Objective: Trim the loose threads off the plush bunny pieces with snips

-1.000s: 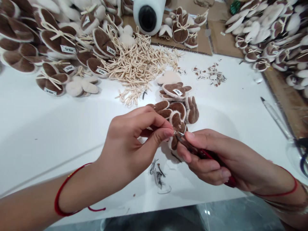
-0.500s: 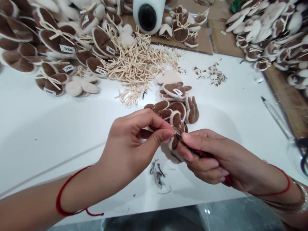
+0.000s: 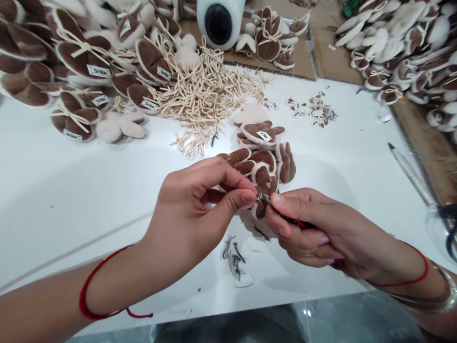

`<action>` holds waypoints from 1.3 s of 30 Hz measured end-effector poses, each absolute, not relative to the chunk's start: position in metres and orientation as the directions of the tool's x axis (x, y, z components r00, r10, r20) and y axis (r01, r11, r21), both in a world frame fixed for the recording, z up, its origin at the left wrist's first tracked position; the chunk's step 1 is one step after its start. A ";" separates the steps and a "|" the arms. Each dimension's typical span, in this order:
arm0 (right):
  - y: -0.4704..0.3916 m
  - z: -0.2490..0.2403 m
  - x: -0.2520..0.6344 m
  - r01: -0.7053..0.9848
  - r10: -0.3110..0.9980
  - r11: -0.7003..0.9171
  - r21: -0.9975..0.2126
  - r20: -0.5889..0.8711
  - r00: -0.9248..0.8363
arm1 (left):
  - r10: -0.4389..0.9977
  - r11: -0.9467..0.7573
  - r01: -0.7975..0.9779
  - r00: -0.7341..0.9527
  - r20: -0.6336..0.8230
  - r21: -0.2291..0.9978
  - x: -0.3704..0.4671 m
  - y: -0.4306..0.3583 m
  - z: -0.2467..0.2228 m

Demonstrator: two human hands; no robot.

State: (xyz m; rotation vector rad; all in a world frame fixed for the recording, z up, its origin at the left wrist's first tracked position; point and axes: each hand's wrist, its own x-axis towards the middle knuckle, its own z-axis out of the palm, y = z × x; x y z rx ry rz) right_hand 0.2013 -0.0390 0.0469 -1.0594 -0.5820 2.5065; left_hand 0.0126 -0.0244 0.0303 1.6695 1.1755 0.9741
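Observation:
My left hand (image 3: pixel 203 214) is closed in a pinch, thumb against forefinger, on something too small to make out. My right hand (image 3: pixel 314 228) grips small red-handled pliers (image 3: pixel 296 221), their metal tip right at my left fingertips. Just beyond and partly behind the fingers lies a cluster of brown plush pieces (image 3: pixel 264 178) with cream edges. Behind them rests a brown plush piece with a white label (image 3: pixel 264 136). Dark thread scraps (image 3: pixel 235 259) lie on the white table (image 3: pixel 117 190) below the hands.
A pile of cream cord bows (image 3: pixel 207 95) spreads across the back. Plush pieces heap at the left (image 3: pixel 76 114) and right (image 3: pixel 403 62). A white container with a black round part (image 3: pixel 218 24) stands at the back. Scissors (image 3: pixel 416 181) lie at the right edge.
My right hand has shifted slightly upward and turned the pliers a little, so their tip now shows brighter metal. My left hand keeps its pinch, barely moved.

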 end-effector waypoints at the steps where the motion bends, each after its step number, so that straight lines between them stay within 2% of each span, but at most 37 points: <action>1: -0.039 0.047 0.202 -0.159 0.484 -0.841 -0.518 -0.586 -0.649 | 0.960 -0.193 0.295 0.253 0.119 0.936 0.012 -0.024 0.031; 4: -0.038 0.050 0.203 -0.155 0.574 -0.769 -0.620 -0.563 -0.595 | 0.963 -0.181 0.297 0.249 0.107 0.938 0.012 -0.023 0.033; 7: -0.040 0.052 0.205 -0.146 0.771 -0.590 -0.794 -0.501 -0.394 | 0.962 -0.195 0.311 0.248 0.118 0.930 0.012 -0.022 0.034; 10: -0.045 0.053 0.208 0.040 0.895 -0.366 -0.930 -0.364 -0.259 | 0.961 -0.206 0.332 0.247 0.126 0.920 0.012 -0.022 0.034; 13: -0.049 0.055 0.207 0.292 0.897 -0.196 -0.936 -0.291 -0.332 | 0.957 -0.230 0.359 0.254 0.142 0.905 0.011 -0.022 0.034; 16: -0.050 0.058 0.204 0.440 0.849 -0.137 -0.887 -0.334 -0.409 | 0.942 -0.272 0.363 0.290 0.170 0.891 0.011 -0.022 0.033; 19: -0.047 0.059 0.203 0.437 0.785 -0.203 -0.876 -0.412 -0.462 | 0.932 -0.298 0.364 0.312 0.186 0.882 0.011 -0.023 0.032; 22: -0.041 0.056 0.204 0.295 0.654 -0.441 -0.848 -0.528 -0.541 | 0.927 -0.310 0.366 0.320 0.195 0.877 0.011 -0.024 0.031; 24: -0.038 0.053 0.206 0.170 0.539 -0.613 -0.772 -0.566 -0.624 | 0.925 -0.317 0.361 0.323 0.202 0.877 0.011 -0.024 0.031; 26: -0.036 0.050 0.207 0.076 0.469 -0.718 -0.692 -0.561 -0.682 | 0.922 -0.323 0.348 0.327 0.209 0.880 0.010 -0.025 0.031; 30: -0.034 0.048 0.207 0.006 0.448 -0.783 -0.622 -0.571 -0.688 | 0.919 -0.332 0.340 0.326 0.221 0.880 0.009 -0.025 0.031; 39: -0.036 0.049 0.206 -0.002 0.442 -0.808 -0.589 -0.605 -0.663 | 0.911 -0.361 0.346 0.328 0.249 0.866 0.009 -0.027 0.031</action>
